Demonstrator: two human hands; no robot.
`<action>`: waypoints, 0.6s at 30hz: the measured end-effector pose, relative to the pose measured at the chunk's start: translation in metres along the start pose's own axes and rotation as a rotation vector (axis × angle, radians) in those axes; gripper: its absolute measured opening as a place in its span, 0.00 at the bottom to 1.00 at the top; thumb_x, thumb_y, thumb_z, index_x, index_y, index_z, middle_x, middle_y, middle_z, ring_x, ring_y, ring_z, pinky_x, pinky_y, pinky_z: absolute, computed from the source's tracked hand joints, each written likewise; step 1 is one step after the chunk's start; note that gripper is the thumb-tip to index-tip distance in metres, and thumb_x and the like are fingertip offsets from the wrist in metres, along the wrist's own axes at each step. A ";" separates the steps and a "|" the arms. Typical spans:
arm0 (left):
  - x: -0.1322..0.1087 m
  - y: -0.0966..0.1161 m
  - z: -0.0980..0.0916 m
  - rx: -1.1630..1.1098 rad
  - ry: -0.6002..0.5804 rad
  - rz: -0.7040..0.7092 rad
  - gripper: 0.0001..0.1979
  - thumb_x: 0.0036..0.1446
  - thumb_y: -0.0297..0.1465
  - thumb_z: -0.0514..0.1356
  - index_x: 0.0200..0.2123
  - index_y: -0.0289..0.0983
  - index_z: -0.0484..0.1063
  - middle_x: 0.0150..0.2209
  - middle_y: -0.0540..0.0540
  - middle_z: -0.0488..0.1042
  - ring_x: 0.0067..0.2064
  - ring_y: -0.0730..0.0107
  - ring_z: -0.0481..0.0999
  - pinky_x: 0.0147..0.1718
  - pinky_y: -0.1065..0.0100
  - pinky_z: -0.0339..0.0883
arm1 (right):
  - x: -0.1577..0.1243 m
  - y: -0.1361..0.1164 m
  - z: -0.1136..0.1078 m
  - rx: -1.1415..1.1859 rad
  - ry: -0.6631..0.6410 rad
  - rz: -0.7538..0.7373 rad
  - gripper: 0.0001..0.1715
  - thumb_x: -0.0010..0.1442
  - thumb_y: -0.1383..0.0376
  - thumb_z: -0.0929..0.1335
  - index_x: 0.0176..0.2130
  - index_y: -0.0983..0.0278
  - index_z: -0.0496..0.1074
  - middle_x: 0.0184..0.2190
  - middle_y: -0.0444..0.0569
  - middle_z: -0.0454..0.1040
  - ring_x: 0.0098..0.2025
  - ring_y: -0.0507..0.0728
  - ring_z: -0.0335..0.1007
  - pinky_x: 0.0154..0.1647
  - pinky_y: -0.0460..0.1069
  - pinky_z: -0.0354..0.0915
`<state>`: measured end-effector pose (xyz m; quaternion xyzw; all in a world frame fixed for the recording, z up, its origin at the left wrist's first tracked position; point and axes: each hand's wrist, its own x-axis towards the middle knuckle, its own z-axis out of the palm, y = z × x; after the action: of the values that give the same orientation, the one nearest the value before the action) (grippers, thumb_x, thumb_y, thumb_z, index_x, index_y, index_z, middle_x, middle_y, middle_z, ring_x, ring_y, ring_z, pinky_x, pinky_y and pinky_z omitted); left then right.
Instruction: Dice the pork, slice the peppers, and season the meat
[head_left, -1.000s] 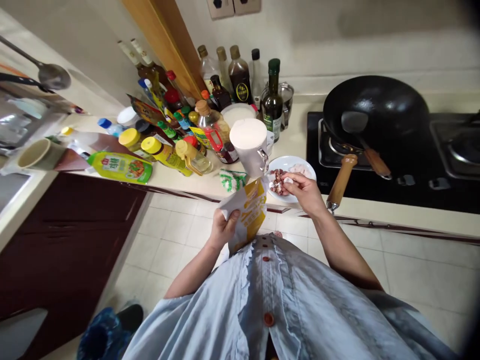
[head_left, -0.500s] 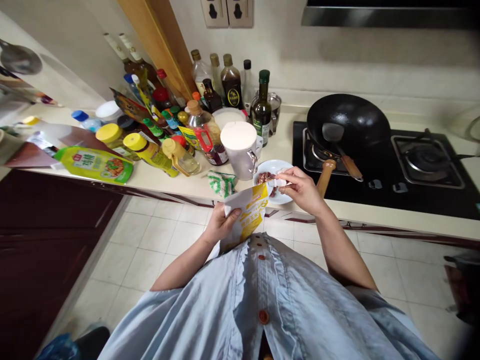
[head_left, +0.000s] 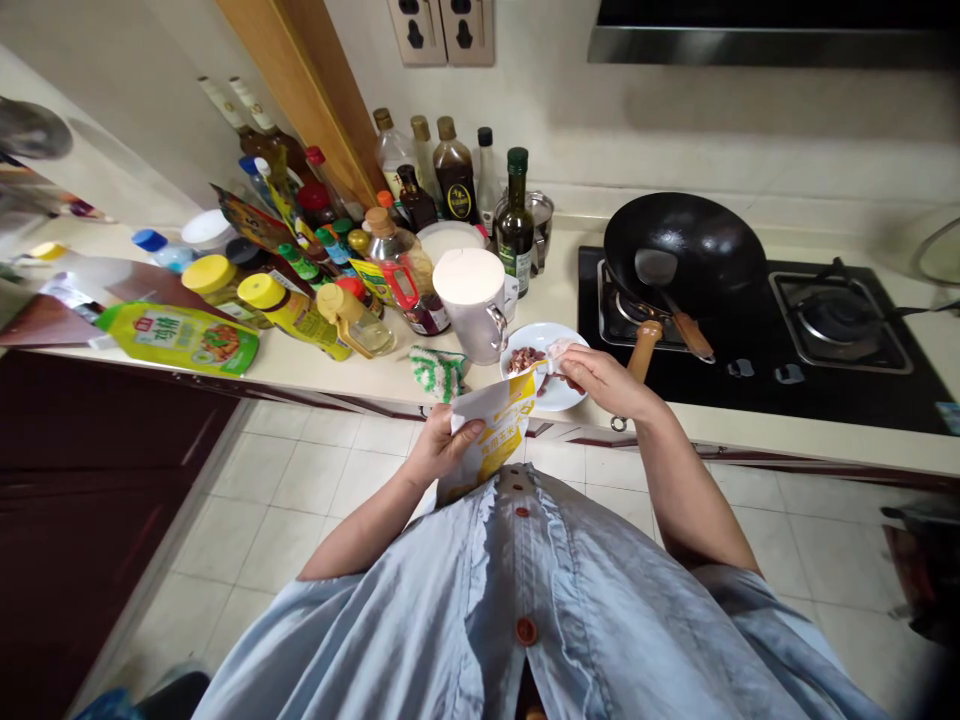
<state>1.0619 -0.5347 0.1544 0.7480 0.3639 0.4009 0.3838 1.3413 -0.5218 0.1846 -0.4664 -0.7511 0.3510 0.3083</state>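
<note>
My left hand point(head_left: 444, 443) is closed on a white and yellow packet point(head_left: 501, 425), thumb on its front, held close to the blue shirt. Over the right part of a white plate point(head_left: 562, 399), my right hand point(head_left: 592, 374) is closed by the packet's upper corner, its fingers round a small white thing point(head_left: 556, 352), partly hidden. Chopped reddish meat point(head_left: 526, 360) lies on the plate. Behind the packet are a tall silver mug point(head_left: 474, 312) and a green and white cloth point(head_left: 437, 374).
Many bottles and jars crowd the counter point(head_left: 300, 376) at the left. On the black stove point(head_left: 720, 385) at the right sits a wok point(head_left: 697, 240) with a spatula point(head_left: 686, 325) inside, its wooden handle point(head_left: 644, 351) pointing at the counter's edge.
The view has shifted slightly. My right hand has turned over the plate, and the white thing in its fingers, tilted toward the packet before, now stands higher. My left hand still holds the packet.
</note>
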 end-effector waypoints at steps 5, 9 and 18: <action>0.005 -0.002 0.003 -0.086 -0.003 0.003 0.22 0.58 0.43 0.57 0.18 0.37 0.61 0.17 0.52 0.59 0.22 0.75 0.58 0.24 0.71 0.57 | 0.001 0.009 0.008 0.228 0.058 0.309 0.34 0.64 0.41 0.55 0.24 0.63 0.65 0.19 0.43 0.64 0.22 0.51 0.57 0.27 0.48 0.56; 0.007 -0.004 0.005 -0.109 -0.014 0.003 0.22 0.59 0.43 0.57 0.18 0.36 0.62 0.18 0.52 0.59 0.22 0.75 0.59 0.24 0.71 0.57 | 0.003 0.005 0.015 0.158 0.141 0.385 0.37 0.63 0.40 0.54 0.19 0.63 0.65 0.17 0.44 0.63 0.21 0.51 0.58 0.27 0.48 0.54; 0.012 -0.006 0.009 -0.090 -0.014 -0.002 0.22 0.59 0.43 0.56 0.18 0.36 0.60 0.18 0.53 0.58 0.21 0.76 0.58 0.23 0.72 0.55 | 0.011 -0.001 0.029 -0.066 0.386 0.426 0.35 0.65 0.44 0.52 0.19 0.61 0.63 0.16 0.47 0.65 0.26 0.55 0.65 0.30 0.49 0.57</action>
<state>1.0729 -0.5240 0.1494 0.7326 0.3434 0.4112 0.4199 1.3141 -0.5190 0.1710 -0.6815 -0.5749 0.2879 0.3495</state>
